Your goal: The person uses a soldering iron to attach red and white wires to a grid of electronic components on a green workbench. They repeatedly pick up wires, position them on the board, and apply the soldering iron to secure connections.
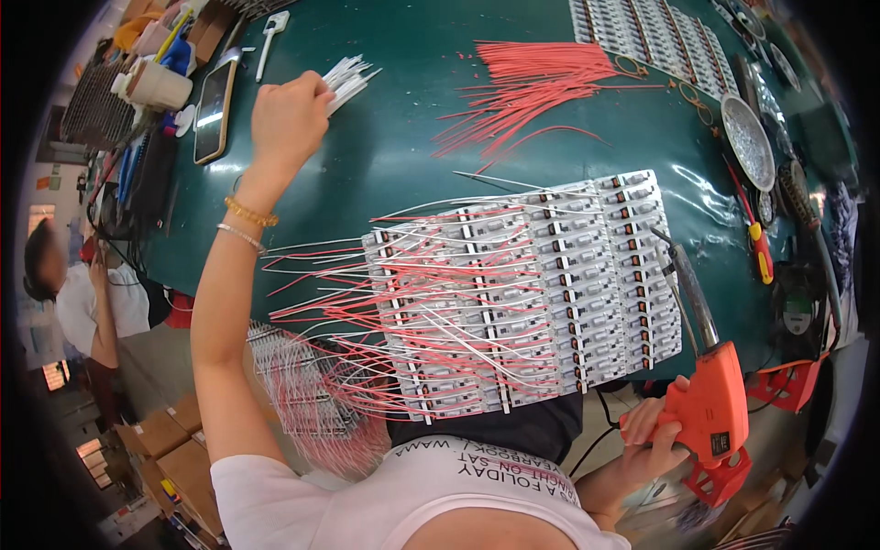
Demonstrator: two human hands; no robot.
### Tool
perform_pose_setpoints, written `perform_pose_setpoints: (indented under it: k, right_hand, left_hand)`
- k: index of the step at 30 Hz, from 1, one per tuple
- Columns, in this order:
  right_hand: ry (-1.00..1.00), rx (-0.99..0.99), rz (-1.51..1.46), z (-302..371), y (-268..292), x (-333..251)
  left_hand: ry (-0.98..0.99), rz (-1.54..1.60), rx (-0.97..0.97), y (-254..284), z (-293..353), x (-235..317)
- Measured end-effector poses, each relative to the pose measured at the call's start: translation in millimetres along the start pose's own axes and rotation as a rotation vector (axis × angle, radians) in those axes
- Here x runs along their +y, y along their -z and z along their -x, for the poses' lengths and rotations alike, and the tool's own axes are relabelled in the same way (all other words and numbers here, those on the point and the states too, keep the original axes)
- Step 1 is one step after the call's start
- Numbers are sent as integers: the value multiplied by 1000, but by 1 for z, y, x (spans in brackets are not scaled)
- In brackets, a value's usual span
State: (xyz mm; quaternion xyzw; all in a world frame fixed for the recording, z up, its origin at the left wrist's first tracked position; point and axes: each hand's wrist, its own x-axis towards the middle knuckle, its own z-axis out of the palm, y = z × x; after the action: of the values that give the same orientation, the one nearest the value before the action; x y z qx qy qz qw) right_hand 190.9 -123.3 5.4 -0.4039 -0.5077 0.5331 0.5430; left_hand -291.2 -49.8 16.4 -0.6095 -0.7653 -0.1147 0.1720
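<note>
Over the tabletop — left hand outstretched, curled at white wires.

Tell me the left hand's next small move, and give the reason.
Probably, the left hand should pick out a white wire from the white bundle: its fingers are already at the bundle, the right hand holds the orange soldering gun, and the circuit panel's rightmost column shows no wires attached.
</note>
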Motion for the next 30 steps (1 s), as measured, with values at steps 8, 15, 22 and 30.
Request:
perform_pose_setpoints:
  k: [8, 15, 22, 30]
  right_hand:
    - [-93, 69, 67, 8, -2, -7]
    - [-126, 137, 174, 9, -17, -8]
    - [-164, 131, 260, 14, -7, 5]
    - [-206, 141, 324, 15, -6, 3]
  left_hand:
    - [121, 1164, -348, 48, 17, 122]
    - [-126, 968, -333, 27, 33, 214]
    - [-228, 832, -241, 14, 33, 215]
    - [-269, 814, -194, 11, 34, 215]
